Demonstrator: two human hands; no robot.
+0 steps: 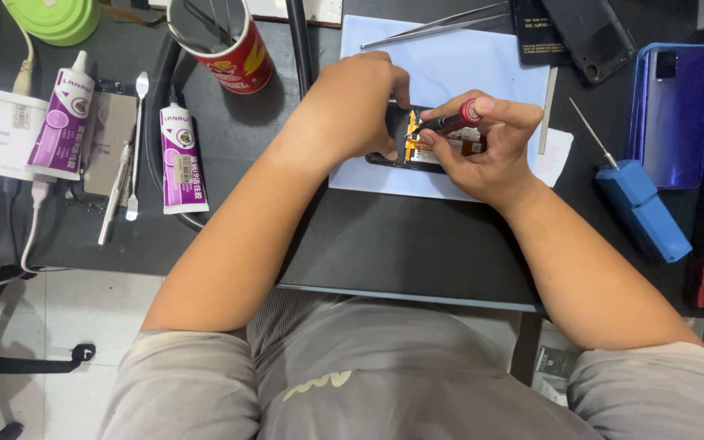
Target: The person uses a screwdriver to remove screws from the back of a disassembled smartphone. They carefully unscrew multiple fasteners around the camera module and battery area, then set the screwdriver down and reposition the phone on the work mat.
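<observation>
An opened dark phone (414, 156) with orange flex parts showing lies on a pale blue mat (466, 69) on the black desk. My left hand (356, 106) presses down on the phone's left part, fingers curled over it. My right hand (486, 147) grips a small black screwdriver with a red cap (450, 122), its tip pointing left onto the orange parts inside the phone. Most of the phone is hidden under both hands.
Metal tweezers (433, 26) lie at the mat's top. A blue phone back cover (674, 114) and a blue block with a metal pin (641, 208) sit at right. Two purple-and-white glue tubes (179, 159), a metal spudger (134, 147) and a red cup (222, 41) sit at left.
</observation>
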